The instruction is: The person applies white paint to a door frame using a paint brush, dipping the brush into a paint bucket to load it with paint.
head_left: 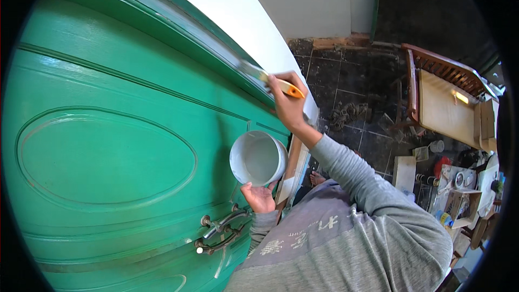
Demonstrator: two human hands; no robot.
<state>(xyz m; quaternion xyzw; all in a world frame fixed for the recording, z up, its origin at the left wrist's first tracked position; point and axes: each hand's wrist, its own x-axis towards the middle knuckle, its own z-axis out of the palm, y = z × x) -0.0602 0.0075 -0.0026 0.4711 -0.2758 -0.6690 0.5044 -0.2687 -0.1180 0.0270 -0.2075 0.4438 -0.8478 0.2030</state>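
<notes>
The flat paintbrush with the orange handle and pale bristles (270, 80) is held in the right hand (286, 105), with the fingers closed around the handle. The long axis of the brush runs up and to the left from the hand, and the bristle tip is laid against the moulded edge of the green painted panel door (108, 130), where the green face meets the white wall (232, 11). The right hand is raised above and to the right of the left hand (259, 197) and is the nearer of the two to that edge. The round white plastic paint pot (258, 158) is carried below the brush, just in front of the door face. It is supported from beneath by the left hand, with the palm turned up and the fingers curled against the base. How tightly the base is gripped cannot be told. The metal door handle with round knobs (219, 231) is located below and to the left of the pot.
</notes>
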